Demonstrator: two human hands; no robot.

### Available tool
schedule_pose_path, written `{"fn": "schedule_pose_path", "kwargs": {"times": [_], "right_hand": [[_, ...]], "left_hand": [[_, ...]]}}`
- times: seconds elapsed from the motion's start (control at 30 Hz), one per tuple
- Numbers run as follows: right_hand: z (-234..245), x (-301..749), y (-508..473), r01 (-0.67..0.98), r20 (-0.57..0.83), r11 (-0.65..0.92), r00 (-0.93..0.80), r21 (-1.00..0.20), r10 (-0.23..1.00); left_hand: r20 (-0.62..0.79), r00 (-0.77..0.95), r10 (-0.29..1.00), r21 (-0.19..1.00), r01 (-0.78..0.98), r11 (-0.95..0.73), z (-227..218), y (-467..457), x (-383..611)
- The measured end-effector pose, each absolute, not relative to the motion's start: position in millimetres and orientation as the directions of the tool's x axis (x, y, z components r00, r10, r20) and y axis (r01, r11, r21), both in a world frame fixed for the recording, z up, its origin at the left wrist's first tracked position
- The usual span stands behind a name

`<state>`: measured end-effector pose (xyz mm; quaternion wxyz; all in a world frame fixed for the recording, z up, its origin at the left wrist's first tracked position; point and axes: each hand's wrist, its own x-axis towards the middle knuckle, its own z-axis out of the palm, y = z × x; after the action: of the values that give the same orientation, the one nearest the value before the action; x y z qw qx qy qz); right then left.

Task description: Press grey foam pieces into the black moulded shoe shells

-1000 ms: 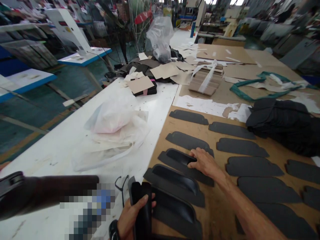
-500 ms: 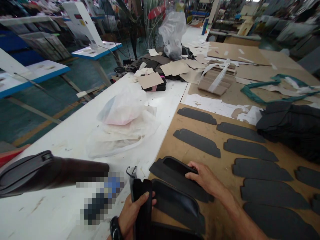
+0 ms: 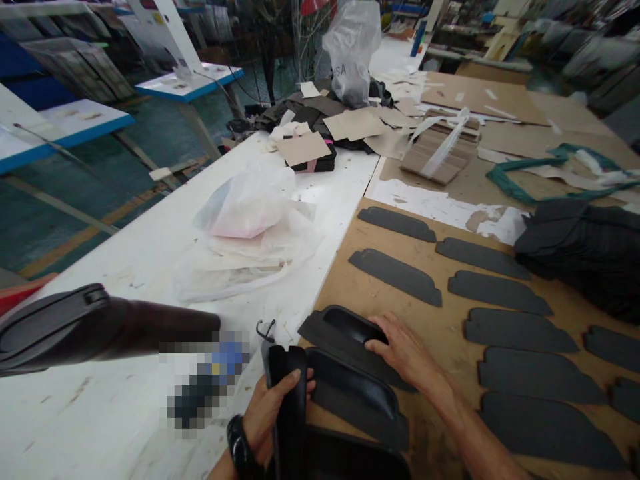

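My left hand (image 3: 267, 407), with a dark band on its wrist, grips several narrow black molded trough-shaped pieces (image 3: 289, 377), held upright near the front edge of the brown board. My right hand (image 3: 407, 353) pinches the right end of another black molded piece (image 3: 343, 321), which lies on a flat dark grey cut panel (image 3: 333, 347). Between the hands, a second molded piece (image 3: 357, 387) rests on its own panel. A further black molded piece (image 3: 355, 457) shows at the bottom edge, partly cut off.
Rows of flat dark grey panels (image 3: 520, 330) lie on the brown board (image 3: 345, 280). A dark fabric pile (image 3: 580, 253) stands at right. On the white table are plastic bags (image 3: 250, 207), a long dark machine arm (image 3: 165, 330) and a blurred-out patch. Cardboard pieces (image 3: 440, 157) lie farther back.
The view has tipped slightly downward, so the table's contents sit a little higher in the picture. Both hands keep nearly the same grip and place.
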<state>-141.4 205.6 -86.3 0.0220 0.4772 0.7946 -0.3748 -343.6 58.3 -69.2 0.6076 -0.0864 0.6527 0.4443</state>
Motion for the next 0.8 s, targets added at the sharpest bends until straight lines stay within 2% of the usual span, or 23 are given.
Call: {"fn": "schedule_pose_path", "kwargs": {"times": [0.07,0.23,0.43,0.57,0.63,0.7,0.8], "right_hand": [[-86.7,-144.2,198.0,0.784,-0.381,0.272,-0.533,-0.558,0.756],[-88.3,-148.9,202.3,0.805,-0.490,0.133,-0.473,-0.579,0.733],[-83.4,-126.8,221.7,0.749,-0.566,0.001,-0.501,-0.662,0.654],[-69.3,-105.8,212.8,0.609,-0.613,-0.253,-0.504,-0.752,0.608],[-65.1,-108.1,193.1,0.563,-0.631,-0.316,-0.544,-0.763,0.553],[-65.0,-118.8,167.3,0.614,-0.634,-0.243,-0.567,-0.751,0.526],[-70.2,-138.1,133.1,0.706,-0.552,-0.020,-0.536,-0.708,0.638]], "left_hand": [[-0.869,-0.235,0.436,0.473,-0.658,0.586,-70.6,58.0,-343.8],[-0.866,-0.239,0.439,0.475,-0.666,0.575,-75.8,57.7,-342.1],[-0.872,-0.203,0.446,0.459,-0.658,0.598,-68.9,57.5,-344.1],[-0.881,-0.202,0.428,0.453,-0.623,0.638,-49.6,46.4,-359.7],[-0.876,-0.225,0.427,0.476,-0.547,0.689,-42.1,35.8,-370.0],[-0.856,-0.260,0.446,0.516,-0.449,0.729,-39.7,23.3,-378.8],[-0.816,-0.312,0.486,0.574,-0.337,0.746,-45.9,4.1,-385.5]]}}
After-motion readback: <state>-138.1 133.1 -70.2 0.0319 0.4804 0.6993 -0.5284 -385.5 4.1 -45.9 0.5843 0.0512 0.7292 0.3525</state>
